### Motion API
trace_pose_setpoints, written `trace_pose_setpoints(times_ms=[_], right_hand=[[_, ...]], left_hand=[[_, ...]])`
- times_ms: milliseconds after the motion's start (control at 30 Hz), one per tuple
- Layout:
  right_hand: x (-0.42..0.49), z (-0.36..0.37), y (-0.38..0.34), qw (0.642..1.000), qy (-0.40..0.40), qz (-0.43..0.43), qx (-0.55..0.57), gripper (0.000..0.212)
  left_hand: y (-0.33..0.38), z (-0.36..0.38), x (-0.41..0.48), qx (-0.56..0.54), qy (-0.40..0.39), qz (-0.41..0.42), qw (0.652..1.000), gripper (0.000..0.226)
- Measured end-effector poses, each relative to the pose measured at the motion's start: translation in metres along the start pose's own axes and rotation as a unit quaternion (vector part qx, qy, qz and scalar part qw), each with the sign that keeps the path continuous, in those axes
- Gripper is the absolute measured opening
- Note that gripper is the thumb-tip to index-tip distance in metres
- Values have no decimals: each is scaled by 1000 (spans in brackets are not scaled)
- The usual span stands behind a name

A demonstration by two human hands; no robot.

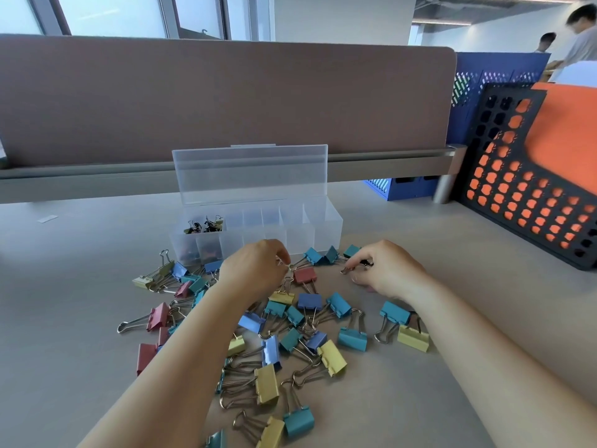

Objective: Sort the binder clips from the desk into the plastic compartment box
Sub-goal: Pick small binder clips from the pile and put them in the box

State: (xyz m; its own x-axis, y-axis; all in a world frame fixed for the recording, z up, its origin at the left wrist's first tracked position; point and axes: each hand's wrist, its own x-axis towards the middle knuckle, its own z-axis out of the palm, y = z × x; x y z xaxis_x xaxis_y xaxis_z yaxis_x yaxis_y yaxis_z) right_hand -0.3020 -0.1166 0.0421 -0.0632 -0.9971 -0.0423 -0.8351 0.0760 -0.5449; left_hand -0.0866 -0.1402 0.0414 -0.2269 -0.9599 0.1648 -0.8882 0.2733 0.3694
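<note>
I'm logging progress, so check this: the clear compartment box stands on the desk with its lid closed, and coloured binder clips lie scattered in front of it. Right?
Not quite: the lid is open, standing upright behind the compartments, as the head view shows. The rest holds: the compartment box stands on the desk, with coloured binder clips scattered in front.

Coloured binder clips (266, 384) scattered before open box (323, 227).

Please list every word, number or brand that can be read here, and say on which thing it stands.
No text can be read.
The box, clips and black rack show no print.
The white strip on the desk is too small to tell.
</note>
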Motion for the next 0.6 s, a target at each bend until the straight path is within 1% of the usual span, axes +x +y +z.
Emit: trace_pose_setpoints(times_ms=[67,167,267,333,433,533,600], right_hand=[[0,-1,0,1000,3,1,-11,16],[-2,-1,0,999,22,0,-31,9],[-3,-2,-1,999,20,-2,-34,9],[-4,-2,-2,1000,5,-9,-23,13],[-4,0,-5,999,-18,-24,21,15],[-4,5,-6,999,-9,-33,32,15],[-4,6,-6,999,-3,-45,21,13]], left_hand=[[2,-4,0,-46,-34,35,998,6],[7,-10,-4,-133,-121,83,980,10],[11,-11,-8,-118,-171,103,973,11],[10,-9,-8,-105,-166,97,976,14],[7,-4,-5,-83,-125,73,986,12],[7,0,-4,-70,-79,52,993,9],[7,1,-3,-84,-68,47,993,7]])
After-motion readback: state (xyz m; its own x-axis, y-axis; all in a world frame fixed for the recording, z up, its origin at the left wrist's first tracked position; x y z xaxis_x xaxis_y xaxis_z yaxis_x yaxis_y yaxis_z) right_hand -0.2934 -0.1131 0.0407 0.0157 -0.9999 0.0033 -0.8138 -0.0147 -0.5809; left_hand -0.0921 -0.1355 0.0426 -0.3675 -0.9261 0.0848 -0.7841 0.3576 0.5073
